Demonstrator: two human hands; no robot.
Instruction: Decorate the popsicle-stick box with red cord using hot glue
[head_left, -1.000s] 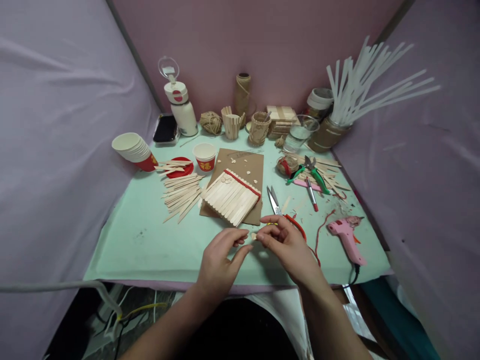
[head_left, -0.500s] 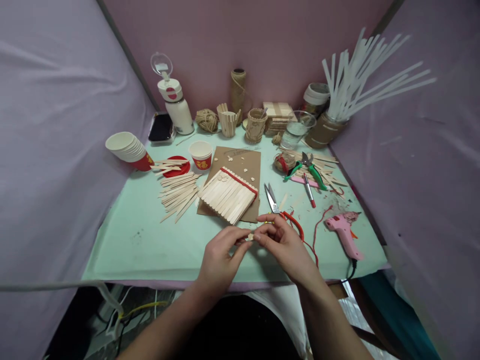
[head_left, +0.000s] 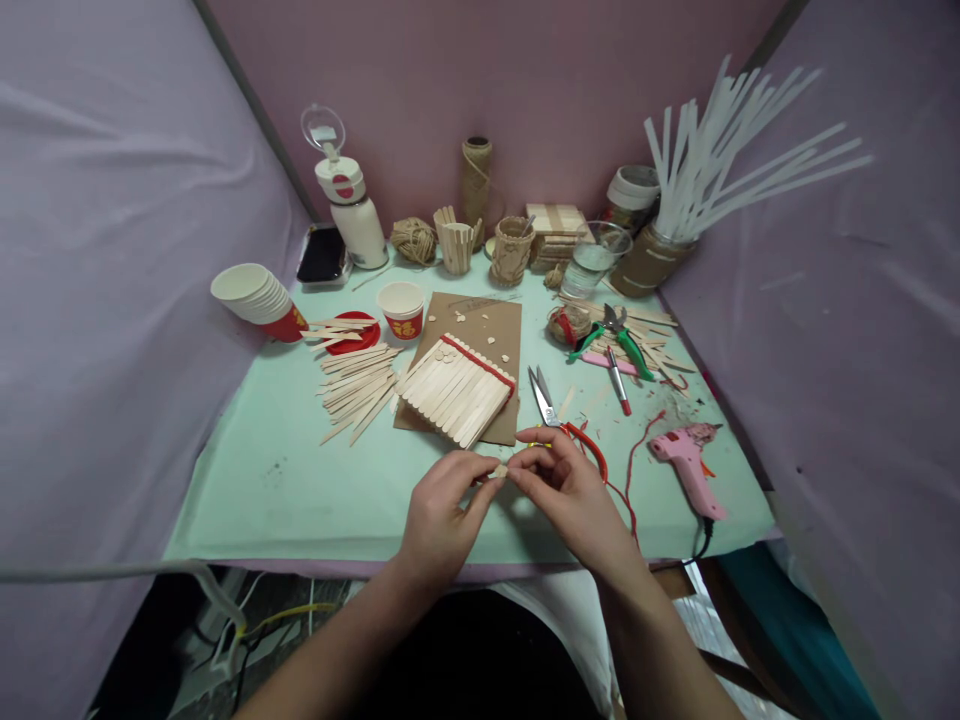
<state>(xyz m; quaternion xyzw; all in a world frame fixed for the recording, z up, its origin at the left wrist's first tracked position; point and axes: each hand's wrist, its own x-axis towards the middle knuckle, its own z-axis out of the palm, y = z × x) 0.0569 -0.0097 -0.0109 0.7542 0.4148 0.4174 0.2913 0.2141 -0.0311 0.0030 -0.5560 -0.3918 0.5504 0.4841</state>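
Note:
Near the front of the table, my left hand (head_left: pixel 450 500) pinches a small pale wooden piece (head_left: pixel 500 471) between thumb and forefinger. My right hand (head_left: pixel 562 490) meets it from the other side, its thumb and fingertips closed at the piece's right edge. Just beyond them, a panel of craft sticks (head_left: pixel 456 390) with a red strip along its upper edge lies tilted on brown cardboard (head_left: pixel 504 425). A few small round wooden bits sit on the panel's upper left corner, and several more lie on the cardboard. Scissors (head_left: pixel 583 438) with red handles rest beside my right hand.
Thin sticks (head_left: pixel 358 385), a red-and-white paper cup (head_left: pixel 402 312) and stacked cups (head_left: pixel 259 300) stand or lie left. On the right are green-handled cutters (head_left: pixel 634 352), a marker (head_left: pixel 619 382) and a pink glue gun (head_left: pixel 690 470). A water cup (head_left: pixel 589 268) and a bottle (head_left: pixel 360 228) stand behind.
The small wooden piece has turned slightly between my fingertips. Both hands stay in nearly the same place.

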